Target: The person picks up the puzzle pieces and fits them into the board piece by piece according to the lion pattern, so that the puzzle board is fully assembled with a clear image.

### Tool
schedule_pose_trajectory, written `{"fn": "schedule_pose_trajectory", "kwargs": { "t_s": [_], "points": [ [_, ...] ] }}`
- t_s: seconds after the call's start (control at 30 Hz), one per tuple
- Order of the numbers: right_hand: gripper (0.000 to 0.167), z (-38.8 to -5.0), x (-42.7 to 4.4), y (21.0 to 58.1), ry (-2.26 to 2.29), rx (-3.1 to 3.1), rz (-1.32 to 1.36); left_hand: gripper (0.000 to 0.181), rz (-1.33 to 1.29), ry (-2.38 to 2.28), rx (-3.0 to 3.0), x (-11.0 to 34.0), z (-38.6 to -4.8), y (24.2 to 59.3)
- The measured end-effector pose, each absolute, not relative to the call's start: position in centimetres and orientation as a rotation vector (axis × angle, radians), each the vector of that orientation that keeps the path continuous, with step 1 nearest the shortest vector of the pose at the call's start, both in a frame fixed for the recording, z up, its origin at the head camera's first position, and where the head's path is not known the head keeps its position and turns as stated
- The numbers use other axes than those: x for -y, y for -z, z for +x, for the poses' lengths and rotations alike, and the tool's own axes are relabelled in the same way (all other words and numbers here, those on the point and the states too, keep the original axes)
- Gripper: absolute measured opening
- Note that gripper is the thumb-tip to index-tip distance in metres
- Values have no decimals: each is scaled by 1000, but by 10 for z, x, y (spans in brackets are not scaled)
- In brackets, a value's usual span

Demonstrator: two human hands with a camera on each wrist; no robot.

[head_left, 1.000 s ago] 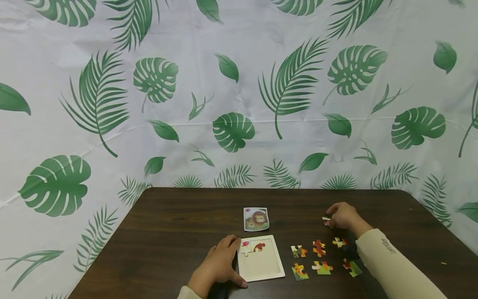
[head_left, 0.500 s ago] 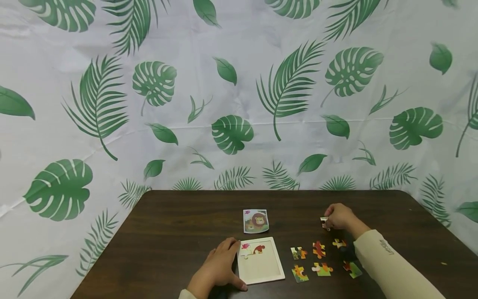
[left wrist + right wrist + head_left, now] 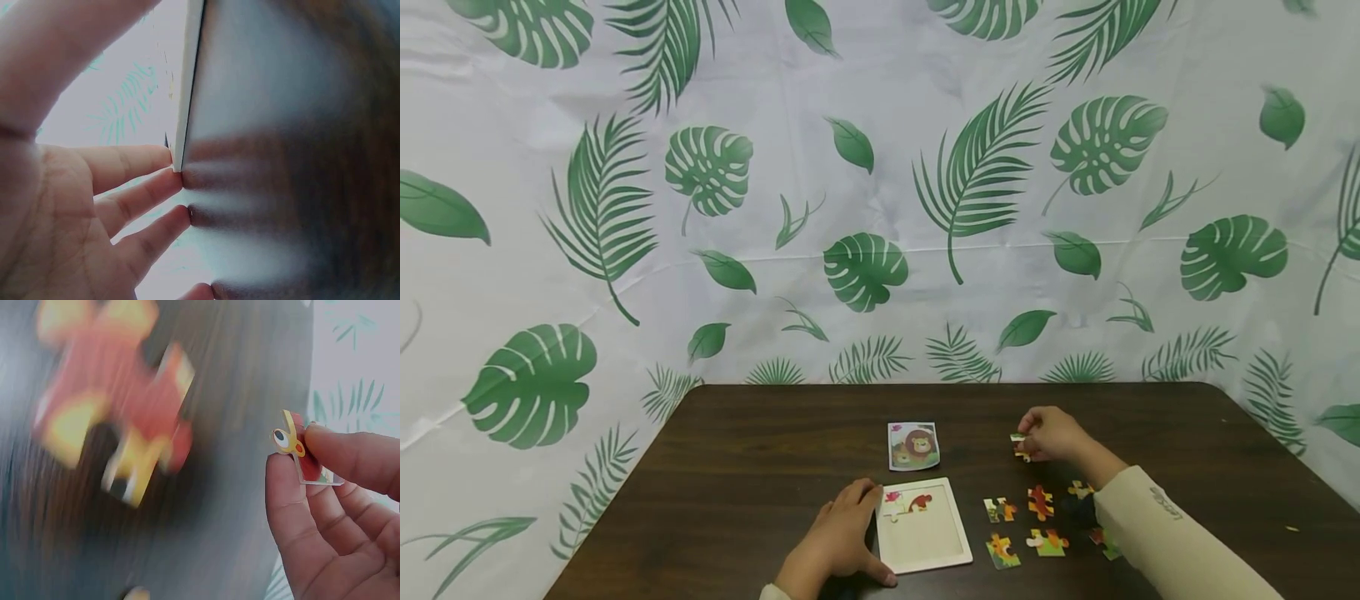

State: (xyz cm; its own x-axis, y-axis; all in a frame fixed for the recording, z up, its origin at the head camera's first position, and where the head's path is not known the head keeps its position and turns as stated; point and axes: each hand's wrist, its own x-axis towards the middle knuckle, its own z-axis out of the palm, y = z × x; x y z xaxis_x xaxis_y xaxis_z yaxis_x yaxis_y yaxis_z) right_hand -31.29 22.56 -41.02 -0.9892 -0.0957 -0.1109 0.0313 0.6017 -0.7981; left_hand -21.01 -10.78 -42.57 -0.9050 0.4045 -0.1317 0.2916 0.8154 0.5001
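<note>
A puzzle piece (image 3: 300,450) with red, yellow and an eye printed on it is pinched between the thumb and fingers of my right hand (image 3: 1054,433), raised above the far side of the loose pieces. My left hand (image 3: 844,533) rests on the table with its fingers extended, touching the left edge of a pale wooden puzzle board (image 3: 925,543). In the left wrist view, fingertips (image 3: 164,155) meet the board's edge (image 3: 182,106). Fitted pieces (image 3: 907,502) with a pink shape and a red-brown part fill the board's upper left.
Several loose puzzle pieces (image 3: 1041,502) lie right of the board, some partly hidden by the right sleeve (image 3: 1172,533). Behind the board is a picture card (image 3: 913,446) of a lion and a cub. A leaf-print sheet (image 3: 865,192) hangs behind the dark table (image 3: 760,450).
My right hand has moved left with the puzzle piece, from the far right toward the middle of the table. My left hand stays at the board.
</note>
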Motion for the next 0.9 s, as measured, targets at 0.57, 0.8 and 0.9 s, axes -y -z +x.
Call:
{"fn": "schedule_pose_trajectory", "kwargs": {
  "t_s": [0.57,0.8,0.9],
  "points": [
    [22,-294,-162,390,1514,-2467,-206,105,537,-715,-2770,108,-209,425],
    [22,-285,-148,387,1532,-2399,-268,105,531,-707,-2761,108,-210,424],
    [23,-282,-144,387,1539,-2377,-289,105,538,-708,-2763,108,-210,424]
  ]
}}
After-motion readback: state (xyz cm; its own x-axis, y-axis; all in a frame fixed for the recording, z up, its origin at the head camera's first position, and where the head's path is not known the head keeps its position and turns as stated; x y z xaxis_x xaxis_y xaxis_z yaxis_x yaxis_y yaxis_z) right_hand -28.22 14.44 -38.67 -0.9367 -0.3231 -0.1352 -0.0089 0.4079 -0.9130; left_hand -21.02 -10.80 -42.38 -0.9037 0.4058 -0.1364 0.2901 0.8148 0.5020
